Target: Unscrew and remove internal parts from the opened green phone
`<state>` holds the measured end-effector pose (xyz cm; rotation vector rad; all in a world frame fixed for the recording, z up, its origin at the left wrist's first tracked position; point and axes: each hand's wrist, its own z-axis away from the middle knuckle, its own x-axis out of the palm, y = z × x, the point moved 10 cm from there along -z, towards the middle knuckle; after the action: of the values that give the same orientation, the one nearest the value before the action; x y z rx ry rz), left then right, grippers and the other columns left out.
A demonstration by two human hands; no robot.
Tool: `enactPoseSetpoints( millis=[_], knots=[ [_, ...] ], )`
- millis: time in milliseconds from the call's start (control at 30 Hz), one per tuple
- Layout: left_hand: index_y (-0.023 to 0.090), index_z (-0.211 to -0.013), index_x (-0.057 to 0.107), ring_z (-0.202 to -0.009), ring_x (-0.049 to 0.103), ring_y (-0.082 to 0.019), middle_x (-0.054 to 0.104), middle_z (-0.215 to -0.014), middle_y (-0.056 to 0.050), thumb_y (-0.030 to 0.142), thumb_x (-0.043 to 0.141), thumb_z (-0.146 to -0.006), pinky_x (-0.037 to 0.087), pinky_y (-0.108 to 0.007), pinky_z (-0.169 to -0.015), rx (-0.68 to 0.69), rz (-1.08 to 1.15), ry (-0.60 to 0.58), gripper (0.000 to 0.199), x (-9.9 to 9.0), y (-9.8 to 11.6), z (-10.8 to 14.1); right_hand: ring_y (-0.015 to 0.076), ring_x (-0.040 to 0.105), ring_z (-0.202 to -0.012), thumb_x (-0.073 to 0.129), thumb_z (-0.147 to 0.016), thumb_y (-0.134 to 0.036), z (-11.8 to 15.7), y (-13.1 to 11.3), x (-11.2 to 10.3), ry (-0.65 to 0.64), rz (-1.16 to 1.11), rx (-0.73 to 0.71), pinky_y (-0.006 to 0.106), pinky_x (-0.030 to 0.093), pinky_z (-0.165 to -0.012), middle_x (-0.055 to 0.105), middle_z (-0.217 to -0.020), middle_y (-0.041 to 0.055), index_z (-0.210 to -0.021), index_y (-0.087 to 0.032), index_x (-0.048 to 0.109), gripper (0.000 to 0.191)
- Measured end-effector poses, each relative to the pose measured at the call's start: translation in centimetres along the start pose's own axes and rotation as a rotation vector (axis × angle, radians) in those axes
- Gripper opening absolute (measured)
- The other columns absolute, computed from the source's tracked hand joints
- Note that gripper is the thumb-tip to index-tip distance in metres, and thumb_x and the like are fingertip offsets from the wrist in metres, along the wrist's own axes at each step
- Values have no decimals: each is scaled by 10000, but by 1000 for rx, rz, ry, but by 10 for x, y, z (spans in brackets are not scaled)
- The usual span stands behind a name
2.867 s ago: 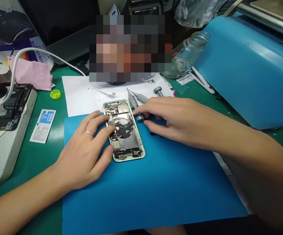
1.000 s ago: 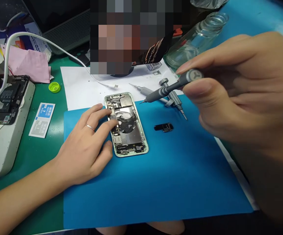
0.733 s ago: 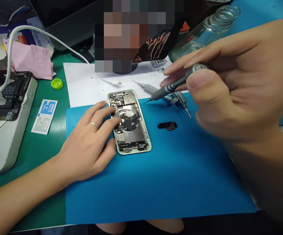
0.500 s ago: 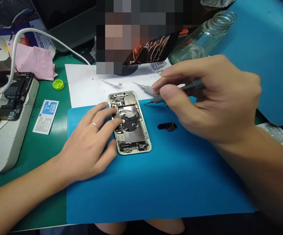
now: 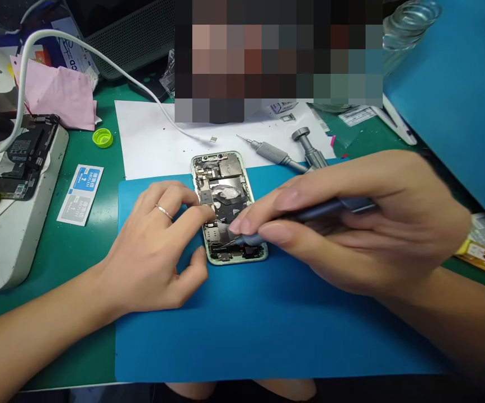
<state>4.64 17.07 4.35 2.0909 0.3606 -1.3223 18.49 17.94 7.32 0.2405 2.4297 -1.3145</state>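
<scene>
An opened smartphone [image 5: 227, 215] with its innards bare lies face up on the blue mat [image 5: 225, 336]. My left hand [image 5: 158, 246], wearing a ring, rests along the phone's left edge, its bent fingers apart and the fingertips touching the frame and inner parts. In my right hand [image 5: 351, 224] a slim precision screwdriver [image 5: 248, 239] is pinched like a pen. Its tip points at the dark strip near the phone's lower end; whether it touches a screw I cannot tell. The right hand covers part of the mat to the phone's right.
Two grey screwdrivers [image 5: 273, 152] lie beyond the phone, by a white paper [image 5: 150, 140]. A white cable [image 5: 99, 59] arches over the left side. Farther left are a green cap [image 5: 102, 137], a wipes packet [image 5: 80, 195] and another phone's inner parts [image 5: 26, 154]. A glass jar [image 5: 412, 28] stands behind.
My right hand has brought the screwdriver left and down from beside the phone onto its lower part. The small black part on the mat is now hidden behind that hand. My left hand stays at the phone.
</scene>
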Motion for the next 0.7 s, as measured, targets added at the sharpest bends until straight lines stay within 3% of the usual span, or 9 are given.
enactPoseSetpoints(
  millis=[100,267,333,467,700],
  knots=[
    [181,-1083,585,-1014,563,-280,617,-1069,-110,199,560,-892,483,-479,-869,1,-2,-10,193,0,1,-1,210,768,-715,725,-843,-130,2,10,7,-43,-57,70,375,673,-605,773,-837,-19,-901,-309,646,205],
    [204,-964,543,-859,527,-242,608,-941,-80,188,527,-905,437,-443,-763,-3,-9,-20,63,2,1,-2,190,766,-684,719,-867,-108,0,-5,8,-83,-4,-107,328,657,-530,760,-760,-16,-914,-274,606,207],
    [213,-936,524,-815,501,-233,599,-896,-67,186,519,-909,410,-431,-727,3,-19,-17,38,2,1,-2,185,765,-681,705,-865,-92,2,-6,10,-94,27,-112,324,655,-532,752,-734,-19,-903,-273,587,220],
    [210,-897,525,-766,455,-222,581,-838,-54,174,520,-906,364,-416,-679,13,-28,-14,38,2,2,-2,202,776,-721,723,-869,-157,5,3,6,-35,25,-26,358,672,-599,773,-793,-10,-874,-284,624,161],
    [204,-868,541,-736,426,-210,575,-813,-46,148,514,-912,325,-406,-645,31,-42,-19,76,2,5,-2,192,775,-709,735,-859,-125,2,1,15,-151,-6,-51,359,679,-628,771,-777,-32,-842,-286,614,202]
  ],
)
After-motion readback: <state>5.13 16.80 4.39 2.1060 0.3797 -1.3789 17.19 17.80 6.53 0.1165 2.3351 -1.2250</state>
